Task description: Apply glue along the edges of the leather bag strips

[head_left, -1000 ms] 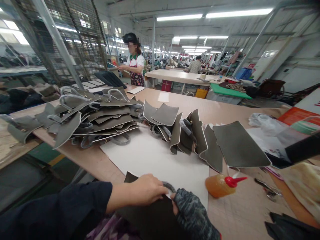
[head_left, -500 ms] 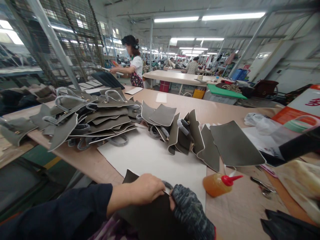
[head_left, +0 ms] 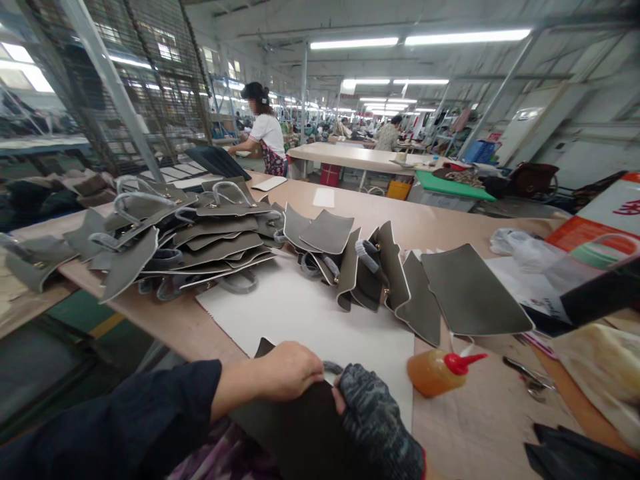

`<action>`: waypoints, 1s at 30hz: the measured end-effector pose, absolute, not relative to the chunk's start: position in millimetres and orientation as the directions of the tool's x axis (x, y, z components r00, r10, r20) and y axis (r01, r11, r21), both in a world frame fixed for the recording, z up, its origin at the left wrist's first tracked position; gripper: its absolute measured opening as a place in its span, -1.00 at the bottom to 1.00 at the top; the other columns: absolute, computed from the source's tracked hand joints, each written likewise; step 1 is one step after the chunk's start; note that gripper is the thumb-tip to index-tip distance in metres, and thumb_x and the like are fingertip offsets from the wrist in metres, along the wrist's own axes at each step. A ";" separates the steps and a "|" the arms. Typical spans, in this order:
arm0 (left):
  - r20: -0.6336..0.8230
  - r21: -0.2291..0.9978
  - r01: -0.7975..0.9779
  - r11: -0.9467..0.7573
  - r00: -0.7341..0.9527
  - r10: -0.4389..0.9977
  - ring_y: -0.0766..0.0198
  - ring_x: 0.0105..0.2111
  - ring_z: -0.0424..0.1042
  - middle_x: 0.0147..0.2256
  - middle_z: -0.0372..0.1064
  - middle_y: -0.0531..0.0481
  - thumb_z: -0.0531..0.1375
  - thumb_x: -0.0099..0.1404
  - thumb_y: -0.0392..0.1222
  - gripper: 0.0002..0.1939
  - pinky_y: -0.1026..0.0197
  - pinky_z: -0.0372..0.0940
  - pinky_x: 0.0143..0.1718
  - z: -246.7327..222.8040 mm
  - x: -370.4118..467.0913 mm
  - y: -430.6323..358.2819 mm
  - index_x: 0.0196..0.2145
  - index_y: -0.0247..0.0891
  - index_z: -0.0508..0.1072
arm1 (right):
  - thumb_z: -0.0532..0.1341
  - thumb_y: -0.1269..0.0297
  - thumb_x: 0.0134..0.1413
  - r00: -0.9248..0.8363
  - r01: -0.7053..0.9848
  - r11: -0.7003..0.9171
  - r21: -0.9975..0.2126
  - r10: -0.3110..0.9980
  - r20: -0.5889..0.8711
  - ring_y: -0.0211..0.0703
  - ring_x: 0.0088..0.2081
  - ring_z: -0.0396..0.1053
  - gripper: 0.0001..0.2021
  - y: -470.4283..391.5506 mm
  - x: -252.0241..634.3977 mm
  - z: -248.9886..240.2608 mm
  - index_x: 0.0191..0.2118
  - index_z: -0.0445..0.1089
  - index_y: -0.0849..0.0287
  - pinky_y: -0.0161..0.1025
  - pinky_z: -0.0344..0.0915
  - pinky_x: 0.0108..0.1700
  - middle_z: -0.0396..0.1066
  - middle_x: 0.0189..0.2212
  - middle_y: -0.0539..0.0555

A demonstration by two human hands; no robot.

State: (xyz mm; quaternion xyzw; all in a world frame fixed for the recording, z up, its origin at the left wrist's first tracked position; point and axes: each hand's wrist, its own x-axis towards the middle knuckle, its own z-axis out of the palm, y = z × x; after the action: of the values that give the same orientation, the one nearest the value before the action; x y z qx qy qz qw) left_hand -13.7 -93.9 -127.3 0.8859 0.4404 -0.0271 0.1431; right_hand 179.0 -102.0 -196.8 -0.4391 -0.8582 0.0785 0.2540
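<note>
Tan sheeting covers the long counter (head_left: 450, 433), and a dark panel (head_left: 305, 427) stands at its near side, at the bottom of the view. The bare left hand (head_left: 290, 371) has its fingers bent over the panel's top edge and closed on it. Just right of it, the right hand (head_left: 373, 413), in a grey knitted glove with bare fingertips, pinches the same edge between thumb and curled fingers. A grey handle (head_left: 333, 367) arches between the two hands.

Black pieces (head_left: 575, 453) lie at the lower right. A bottle (head_left: 435, 373) of amber liquid sits right of the glove, its red nozzle pointing right, with a metal tool (head_left: 523, 371) beyond. Past the hands spreads a white sheet (head_left: 280, 320); along its far side are grey-brown panels (head_left: 475, 290), heaped at the left into a pile (head_left: 217, 232) with wrapped handles. Farther off, a co-worker (head_left: 270, 137) in a white top stands across the counter, left of a second counter (head_left: 350, 155) under tube lights (head_left: 467, 37).
</note>
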 end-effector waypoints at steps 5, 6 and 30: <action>-0.159 0.143 0.808 -0.571 0.588 0.793 0.22 -0.34 0.45 -0.39 0.49 0.02 0.12 0.22 -0.20 -0.90 0.23 0.24 -0.31 -123.8 -33.5 -95.1 -0.35 -0.19 0.43 | -0.02 0.28 0.13 -0.485 0.646 0.504 -0.573 0.851 0.200 -0.18 -0.37 0.44 -0.74 -93.4 189.4 -180.3 -0.38 0.41 0.10 -0.27 0.37 -0.26 0.48 -0.45 0.03; -0.157 0.132 0.809 -0.573 0.588 0.793 0.23 -0.35 0.45 -0.40 0.49 0.02 0.10 0.23 -0.22 -0.89 0.23 0.24 -0.31 -123.5 -34.9 -95.0 -0.38 -0.20 0.43 | 0.01 0.27 0.10 -0.481 0.633 0.520 -0.573 0.845 0.234 -0.17 -0.35 0.45 -0.77 -94.1 187.8 -177.3 -0.34 0.41 0.10 -0.26 0.37 -0.24 0.49 -0.41 0.03; -0.284 0.433 0.837 -0.334 0.479 0.831 0.37 -0.48 0.36 -0.49 0.47 0.07 0.05 0.21 -0.25 -0.78 0.38 0.18 -0.40 -123.5 -61.1 -52.5 -0.42 -0.27 0.50 | 0.13 0.05 -0.02 -0.437 0.571 0.131 -0.810 0.885 -0.164 -0.05 -0.30 0.45 -0.69 -86.1 249.9 -179.1 -0.25 0.39 0.16 -0.22 0.38 -0.24 0.50 -0.34 0.11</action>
State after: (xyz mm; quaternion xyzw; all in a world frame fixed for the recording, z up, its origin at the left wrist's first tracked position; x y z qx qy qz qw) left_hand -61.1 -52.5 -123.5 0.8168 0.5105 -0.0059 0.2687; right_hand 249.9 -86.1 -179.1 -0.4986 -0.7297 0.4310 0.1820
